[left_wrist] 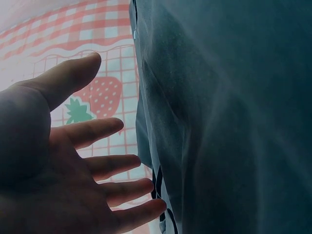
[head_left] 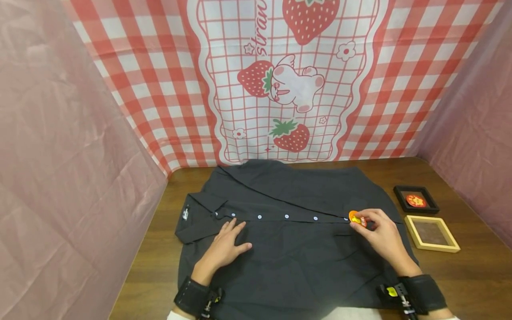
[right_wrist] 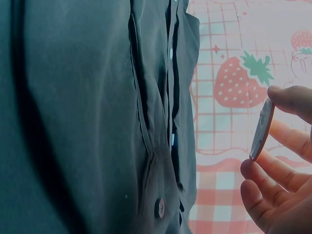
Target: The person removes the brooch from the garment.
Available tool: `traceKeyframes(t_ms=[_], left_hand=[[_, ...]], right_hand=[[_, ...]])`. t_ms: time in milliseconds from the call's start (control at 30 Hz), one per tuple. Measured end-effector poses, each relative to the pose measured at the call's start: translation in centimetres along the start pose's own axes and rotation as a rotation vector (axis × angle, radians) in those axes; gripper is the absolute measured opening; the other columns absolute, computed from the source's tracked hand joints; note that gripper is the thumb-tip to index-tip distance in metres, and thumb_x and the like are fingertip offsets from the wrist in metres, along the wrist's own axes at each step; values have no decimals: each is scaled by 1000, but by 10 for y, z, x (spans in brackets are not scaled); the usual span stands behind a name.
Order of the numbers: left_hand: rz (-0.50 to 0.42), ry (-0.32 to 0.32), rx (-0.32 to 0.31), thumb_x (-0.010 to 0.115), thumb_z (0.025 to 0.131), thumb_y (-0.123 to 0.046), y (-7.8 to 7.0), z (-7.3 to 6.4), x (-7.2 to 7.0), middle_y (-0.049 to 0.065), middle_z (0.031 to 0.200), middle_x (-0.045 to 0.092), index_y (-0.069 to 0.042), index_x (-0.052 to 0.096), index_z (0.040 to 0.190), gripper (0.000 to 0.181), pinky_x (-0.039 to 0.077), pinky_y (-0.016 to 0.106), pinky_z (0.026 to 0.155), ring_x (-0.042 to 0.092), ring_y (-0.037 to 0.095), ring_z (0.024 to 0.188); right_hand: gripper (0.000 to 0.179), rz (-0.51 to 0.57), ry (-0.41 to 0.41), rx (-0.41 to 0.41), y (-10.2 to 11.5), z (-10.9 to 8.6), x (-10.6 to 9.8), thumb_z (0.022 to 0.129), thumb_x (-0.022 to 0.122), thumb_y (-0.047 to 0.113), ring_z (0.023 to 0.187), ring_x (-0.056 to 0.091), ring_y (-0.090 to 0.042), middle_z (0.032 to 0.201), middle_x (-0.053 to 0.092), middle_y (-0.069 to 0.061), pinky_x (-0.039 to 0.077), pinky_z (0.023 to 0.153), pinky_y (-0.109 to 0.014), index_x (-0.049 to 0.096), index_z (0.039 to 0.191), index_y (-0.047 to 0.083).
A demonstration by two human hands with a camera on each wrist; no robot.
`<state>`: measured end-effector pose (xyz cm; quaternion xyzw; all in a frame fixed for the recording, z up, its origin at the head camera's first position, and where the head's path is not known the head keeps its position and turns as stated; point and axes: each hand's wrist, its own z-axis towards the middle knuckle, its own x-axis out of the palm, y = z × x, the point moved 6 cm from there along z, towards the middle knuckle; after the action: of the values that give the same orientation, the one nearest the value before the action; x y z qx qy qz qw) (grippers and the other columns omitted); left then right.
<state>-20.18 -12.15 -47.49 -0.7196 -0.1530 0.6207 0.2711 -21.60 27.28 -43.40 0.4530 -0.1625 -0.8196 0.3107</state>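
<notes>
A dark grey button-up shirt (head_left: 280,262) lies spread on the table, its collar (head_left: 200,231) to the left and a row of pale buttons (head_left: 286,216) across it. My right hand (head_left: 384,235) pinches a round orange-and-red badge (head_left: 354,217) over the shirt's right part, by the last button of the row. Edge-on in the right wrist view, the badge (right_wrist: 262,129) shows a pale metal back between thumb and fingers. Near the collar, my left hand (head_left: 226,246) has its fingers spread over the shirt front, fingertips right at the button strip. In the left wrist view the left palm (left_wrist: 58,180) holds nothing.
On the wooden table (head_left: 152,266), at right, sits a black square frame (head_left: 397,195) with a red round badge (head_left: 416,201) in it. In front of it lies a light wooden frame (head_left: 438,248). A strawberry-print cloth (head_left: 276,102) hangs behind; pink cloths (head_left: 80,178) hang at both sides.
</notes>
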Motion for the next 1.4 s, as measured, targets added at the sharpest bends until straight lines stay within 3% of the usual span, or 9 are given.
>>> traceKeyframes(t_ms=[533, 1000, 1400], left_hand=[[5, 11, -12, 71, 87, -35, 0, 0, 0, 23, 156, 32, -9, 49, 143, 65, 27, 66, 111, 25, 46, 145], [-19, 31, -19, 70, 88, -35, 1, -2, 3, 21, 157, 31, -9, 48, 143, 65, 26, 65, 112, 22, 44, 147], [-11, 40, -25, 70, 88, -34, 1, -2, 3, 21, 157, 31, -10, 48, 144, 65, 27, 66, 111, 22, 44, 147]], right_hand=[[29, 3, -41, 42, -19, 0, -20, 67, 83, -1, 79, 40, 21, 92, 63, -17, 36, 63, -4, 71, 94, -3], [30, -56, -41, 85, -32, 2, -36, 70, 83, 4, 81, 34, 26, 97, 63, -23, 33, 64, -4, 71, 96, -3], [32, -91, -73, 121, -46, 3, -51, 71, 84, 8, 80, 31, 28, 94, 64, -23, 32, 63, -19, 71, 97, -3]])
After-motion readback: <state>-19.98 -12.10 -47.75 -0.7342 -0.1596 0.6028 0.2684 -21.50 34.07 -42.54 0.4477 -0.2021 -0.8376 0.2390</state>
